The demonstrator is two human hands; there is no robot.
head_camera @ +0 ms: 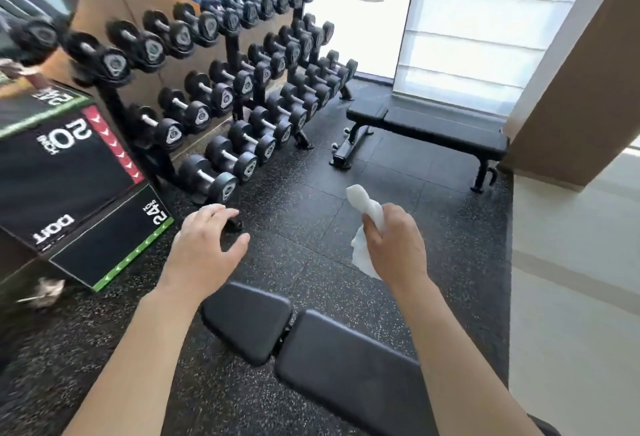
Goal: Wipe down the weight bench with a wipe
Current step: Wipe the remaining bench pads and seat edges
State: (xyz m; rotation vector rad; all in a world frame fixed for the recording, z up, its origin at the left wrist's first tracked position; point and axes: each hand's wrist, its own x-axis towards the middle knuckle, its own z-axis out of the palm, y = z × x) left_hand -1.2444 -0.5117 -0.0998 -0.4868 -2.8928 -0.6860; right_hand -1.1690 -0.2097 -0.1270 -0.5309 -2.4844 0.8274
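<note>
Gym corner w/ rubber floor [311, 227]. Biggest thing is the dumbbell rack [214, 89], loaded on every tier w/ black dumbbells, far-left of the near weight bench [311, 349]. Plyo box [69, 172] is left of that bench, a second bench [429, 127] sits well beyond it by the window. Near bench is right under the arms, seat pad + back pad both bare. Right hand [394, 241] is fisted around a scrunched white wipe [367, 213], held above the bench, not touching. Left hand [207, 241] is spread loose, holding nothing. Looks like wiping hasn't started imo; next move = lower the wipe onto the pad and drag along it.
</note>
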